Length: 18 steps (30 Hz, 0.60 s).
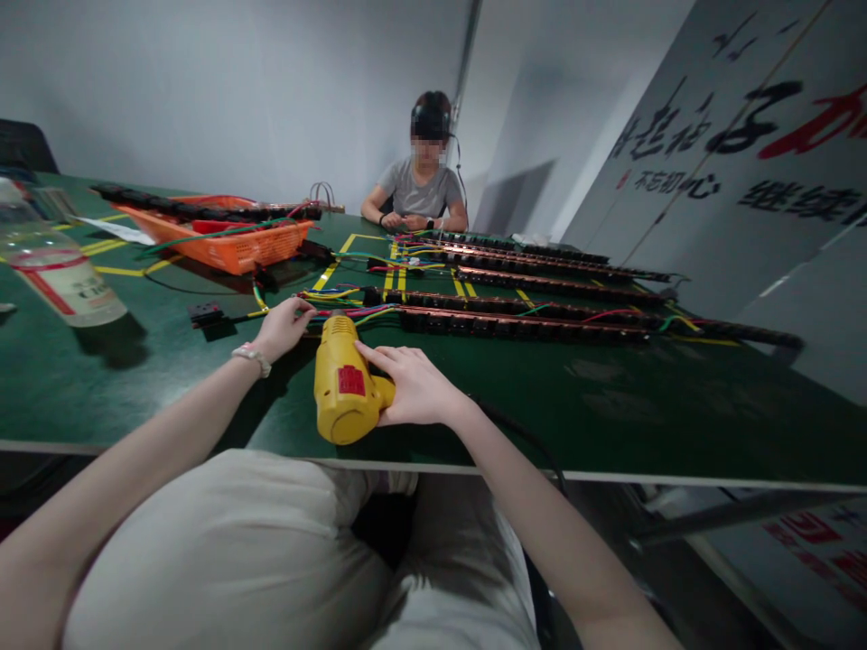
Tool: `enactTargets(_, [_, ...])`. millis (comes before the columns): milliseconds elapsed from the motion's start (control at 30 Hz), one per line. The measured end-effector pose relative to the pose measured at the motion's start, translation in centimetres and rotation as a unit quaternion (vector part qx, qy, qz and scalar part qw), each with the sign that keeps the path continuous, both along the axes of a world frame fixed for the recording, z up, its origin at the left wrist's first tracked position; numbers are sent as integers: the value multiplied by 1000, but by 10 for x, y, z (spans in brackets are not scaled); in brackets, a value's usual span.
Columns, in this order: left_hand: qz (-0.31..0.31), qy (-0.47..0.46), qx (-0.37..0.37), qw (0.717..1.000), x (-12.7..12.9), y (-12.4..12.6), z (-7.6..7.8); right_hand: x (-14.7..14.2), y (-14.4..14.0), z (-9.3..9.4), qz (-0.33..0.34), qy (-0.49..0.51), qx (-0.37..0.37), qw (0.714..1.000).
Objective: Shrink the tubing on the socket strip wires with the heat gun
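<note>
Wires in several colours lie on the green worktop, running out from the left end of the nearest black strip; the left hand is at their free ends, its grip a pinch of thumb and fingertips on them, though which strands are caught is too small to tell; the right hand grasps the yellow heat gun, thumb side against the casing, palm over the handle; the gun sits just beyond the worktop's near edge, its nozzle pointing away from the person, just beside the wires.

The gun should feel rigid and moderately heavy, its bulk lying toward the rear, so the handle is the sensible hold, well back from a nozzle that may be hot; its smooth casing could slip in a loose grip; the dark cord near the right wrist may tug. The wires look light and bendy, best pinched close to the ends; the long strip is likely stiff lengthwise, better supported underneath than lifted by its leads.
</note>
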<state>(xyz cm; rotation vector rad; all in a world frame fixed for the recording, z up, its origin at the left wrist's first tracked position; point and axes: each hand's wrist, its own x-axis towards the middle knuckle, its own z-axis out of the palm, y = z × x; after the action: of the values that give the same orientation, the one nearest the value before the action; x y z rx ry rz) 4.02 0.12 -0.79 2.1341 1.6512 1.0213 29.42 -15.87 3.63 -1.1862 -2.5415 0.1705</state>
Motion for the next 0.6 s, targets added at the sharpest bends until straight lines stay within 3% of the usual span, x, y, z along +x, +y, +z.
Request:
enactTargets(200, [2,-9,-68,998,-3,4,5,29,0,-1,-44,-4,-2,999])
enactTargets(400, [-22,-16,-205,978,5,11,32,45,2,-2,-72,-7,9,997])
enactTargets(600, [18,1,-289,957,17,10,49,44,4,-2,-62,3,-10,998])
